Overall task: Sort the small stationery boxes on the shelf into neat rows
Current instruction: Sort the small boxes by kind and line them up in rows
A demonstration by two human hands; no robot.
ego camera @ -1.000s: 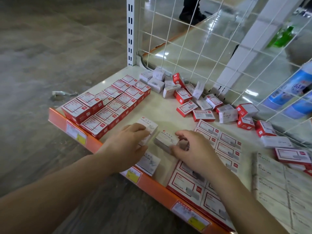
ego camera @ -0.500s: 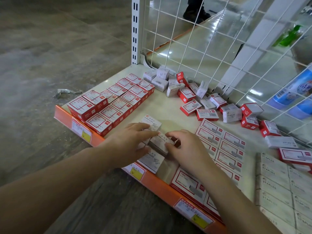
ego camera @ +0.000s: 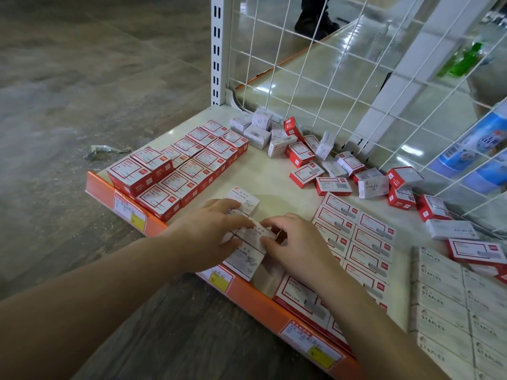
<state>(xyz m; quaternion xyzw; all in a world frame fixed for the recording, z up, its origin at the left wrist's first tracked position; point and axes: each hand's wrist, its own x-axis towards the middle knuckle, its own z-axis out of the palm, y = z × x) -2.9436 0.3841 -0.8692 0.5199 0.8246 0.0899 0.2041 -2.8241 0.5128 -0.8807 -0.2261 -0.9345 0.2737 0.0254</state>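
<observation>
On the cream shelf (ego camera: 269, 171) a short column of white paper-clip boxes runs toward the front edge. My left hand (ego camera: 208, 231) lies flat over its middle. My right hand (ego camera: 296, 242) pinches one white paper-clip box (ego camera: 259, 231) and sets it into the column between a far box (ego camera: 242, 200) and a near box (ego camera: 245, 260). Red-and-white boxes (ego camera: 181, 171) stand in neat rows at the left. More red-and-white boxes (ego camera: 365, 242) lie flat in rows to the right of my hands.
A loose heap of mixed red and white boxes (ego camera: 315, 154) lies along the white wire grid (ego camera: 315, 78) at the back. White staples boxes (ego camera: 461, 305) fill the right front. An orange price strip (ego camera: 260, 297) edges the shelf. A person's shoe (ego camera: 315, 23) shows beyond the grid.
My right hand has carried the white box leftward and down into the column beside my left hand. The camera has come closer to the shelf.
</observation>
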